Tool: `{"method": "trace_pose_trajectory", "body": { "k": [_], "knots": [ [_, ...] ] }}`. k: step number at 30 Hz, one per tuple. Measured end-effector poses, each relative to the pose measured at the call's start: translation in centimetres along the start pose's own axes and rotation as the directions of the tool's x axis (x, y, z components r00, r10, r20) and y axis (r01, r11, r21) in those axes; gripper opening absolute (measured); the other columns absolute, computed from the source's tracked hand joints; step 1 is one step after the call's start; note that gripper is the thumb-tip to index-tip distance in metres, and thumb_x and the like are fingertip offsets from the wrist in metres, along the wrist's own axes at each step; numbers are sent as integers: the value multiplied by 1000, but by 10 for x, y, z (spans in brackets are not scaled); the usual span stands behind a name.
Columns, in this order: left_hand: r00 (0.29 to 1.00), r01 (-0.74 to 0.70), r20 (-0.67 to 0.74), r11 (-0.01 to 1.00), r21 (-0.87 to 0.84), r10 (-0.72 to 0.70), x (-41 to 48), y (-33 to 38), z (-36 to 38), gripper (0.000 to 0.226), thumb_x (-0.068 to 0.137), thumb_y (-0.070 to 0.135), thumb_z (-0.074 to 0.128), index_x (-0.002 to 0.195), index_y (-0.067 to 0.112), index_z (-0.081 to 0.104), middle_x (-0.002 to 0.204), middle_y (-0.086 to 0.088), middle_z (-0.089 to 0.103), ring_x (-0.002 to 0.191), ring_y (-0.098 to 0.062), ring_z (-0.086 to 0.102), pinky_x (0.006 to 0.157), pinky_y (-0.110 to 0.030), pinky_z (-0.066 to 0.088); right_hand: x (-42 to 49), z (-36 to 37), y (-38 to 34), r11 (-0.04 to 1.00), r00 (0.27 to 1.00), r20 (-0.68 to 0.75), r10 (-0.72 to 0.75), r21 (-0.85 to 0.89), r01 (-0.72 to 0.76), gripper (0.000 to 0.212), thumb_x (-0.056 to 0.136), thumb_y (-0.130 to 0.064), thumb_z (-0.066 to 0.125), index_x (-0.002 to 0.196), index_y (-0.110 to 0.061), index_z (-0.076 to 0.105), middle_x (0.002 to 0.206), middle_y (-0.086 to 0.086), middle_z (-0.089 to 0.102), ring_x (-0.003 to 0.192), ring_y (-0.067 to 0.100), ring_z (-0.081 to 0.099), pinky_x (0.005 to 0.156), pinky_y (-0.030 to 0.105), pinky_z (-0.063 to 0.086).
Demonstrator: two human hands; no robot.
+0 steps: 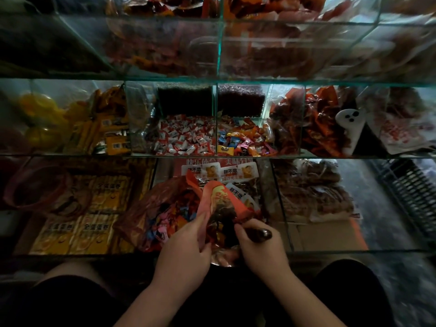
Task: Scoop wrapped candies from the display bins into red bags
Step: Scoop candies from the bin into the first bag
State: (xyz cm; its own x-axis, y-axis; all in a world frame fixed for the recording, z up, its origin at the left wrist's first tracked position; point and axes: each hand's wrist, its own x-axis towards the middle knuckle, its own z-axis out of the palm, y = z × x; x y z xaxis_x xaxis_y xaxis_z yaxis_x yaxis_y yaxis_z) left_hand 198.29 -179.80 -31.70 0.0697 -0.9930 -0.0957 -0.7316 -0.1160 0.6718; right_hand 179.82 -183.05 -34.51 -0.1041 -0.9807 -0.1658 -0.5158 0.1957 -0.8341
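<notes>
Pinching the thin red plastic bag (219, 204) at its rim are the left hand (186, 246) and right hand (262, 246). It is likely handling limp, light, slippery.

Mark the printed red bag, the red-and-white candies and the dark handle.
printed red bag (218, 197), head view, printed front.
red-and-white candies (186, 138), head view, pile's middle.
dark handle (263, 233), head view, rounded end.
</notes>
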Motion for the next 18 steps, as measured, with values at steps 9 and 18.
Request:
{"method": "trace_pose_trajectory", "body": {
  "k": [9, 18],
  "knots": [
    [1000, -11, -21, 1000, -1, 11, -3, 1, 0, 76, 89, 25, 72, 154, 39, 36, 137, 24, 56, 119, 5, 53, 82, 0, 34, -9, -15, -7, 995, 1000, 5, 23, 99, -23, 16, 87, -33, 76, 72, -37, 73, 72, -19, 72, 69, -7, 65, 59, 7, 44],
    [1000, 8, -2, 997, -70, -8, -4, -3, -2, 77, 90, 24, 72, 155, 41, 34, 135, 33, 44, 117, 7, 54, 89, -5, 40, -1, -23, -14, 906, 977, -49, 209, 387, -174, 16, 84, -28, 81, 72, -38, 78, 69, -13, 75, 64, -6, 68, 60, 16, 49]
  ]
}}
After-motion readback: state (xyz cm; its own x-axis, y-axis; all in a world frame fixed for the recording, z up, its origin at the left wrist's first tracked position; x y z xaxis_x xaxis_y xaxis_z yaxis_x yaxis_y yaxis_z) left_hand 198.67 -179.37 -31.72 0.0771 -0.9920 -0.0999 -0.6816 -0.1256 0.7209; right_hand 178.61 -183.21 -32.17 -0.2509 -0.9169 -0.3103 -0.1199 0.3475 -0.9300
